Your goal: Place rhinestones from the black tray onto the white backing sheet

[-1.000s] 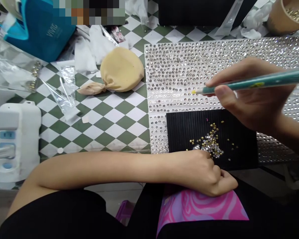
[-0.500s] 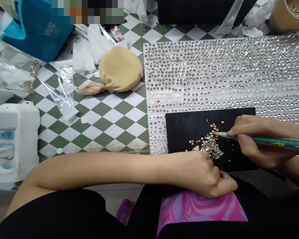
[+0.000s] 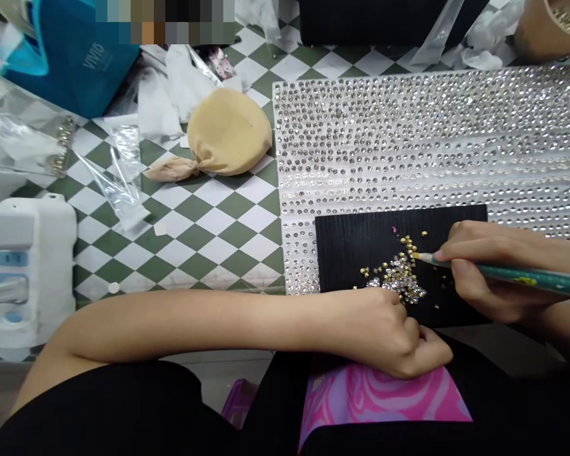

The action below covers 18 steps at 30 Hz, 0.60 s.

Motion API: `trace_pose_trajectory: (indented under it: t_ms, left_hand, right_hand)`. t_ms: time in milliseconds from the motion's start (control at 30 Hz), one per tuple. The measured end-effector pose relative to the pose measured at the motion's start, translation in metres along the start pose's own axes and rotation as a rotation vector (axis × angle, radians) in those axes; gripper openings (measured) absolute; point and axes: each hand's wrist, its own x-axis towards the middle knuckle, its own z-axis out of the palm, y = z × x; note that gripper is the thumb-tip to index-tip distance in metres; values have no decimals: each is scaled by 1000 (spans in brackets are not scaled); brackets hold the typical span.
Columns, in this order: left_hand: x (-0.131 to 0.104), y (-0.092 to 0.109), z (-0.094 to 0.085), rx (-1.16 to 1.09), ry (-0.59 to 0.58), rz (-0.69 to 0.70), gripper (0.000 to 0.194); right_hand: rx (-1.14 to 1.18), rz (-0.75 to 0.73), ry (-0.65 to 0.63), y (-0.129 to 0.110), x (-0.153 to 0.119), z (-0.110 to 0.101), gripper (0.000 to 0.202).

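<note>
A green pencil-like tool [image 3: 517,273] with a yellow tip is pinched in my right hand [image 3: 508,269]. Its tip touches or nearly touches the edge of a pile of small silver and gold rhinestones [image 3: 403,278]. The pile lies on a black ridged board [image 3: 351,244]. My left hand [image 3: 399,335] is curled into a fist at the board's near edge, over the pink swirled sheet [image 3: 384,396]; what it holds, if anything, is hidden. Under and behind the board lies a white sheet with rows of rhinestones [image 3: 408,139].
On the checkered tabletop [image 3: 228,237] sit a tied beige pouch [image 3: 230,133], plastic scraps [image 3: 123,177] and a teal bag [image 3: 80,57]. A white power strip [image 3: 38,272] is at left. A black box [image 3: 375,22] and a bowl of stones [image 3: 546,31] stand at the back.
</note>
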Motion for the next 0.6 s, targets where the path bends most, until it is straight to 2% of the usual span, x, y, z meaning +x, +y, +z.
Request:
trace_pose_trajectory:
  t_ms: [133, 267, 300, 333, 400, 500, 600]
  left_hand:
    - [0, 0, 1, -2, 14, -3, 10]
    - [0, -1, 2, -11, 17, -3, 10]
    - [0, -1, 2, -7, 11, -3, 10]
    - [0, -1, 1, -2, 6, -2, 10]
    - [-1, -1, 1, 11, 7, -1, 10]
    - [-1, 0, 0, 12, 24, 1, 10]
    - [0, 0, 0, 9, 34, -1, 11]
  right_hand:
    - [1, 5, 20, 1, -2, -5, 19]
    - [-68, 78, 204, -2, 15, -9, 11]
    - [-87, 65, 216, -3, 23, -8, 9]
    - [-76, 68, 175, -3, 32, -6, 10]
    - [-40, -46, 201, -1, 49, 0, 7]
    - [107, -17, 116, 7, 68, 14, 6]
    - [85, -22, 61, 16, 75, 25, 10]
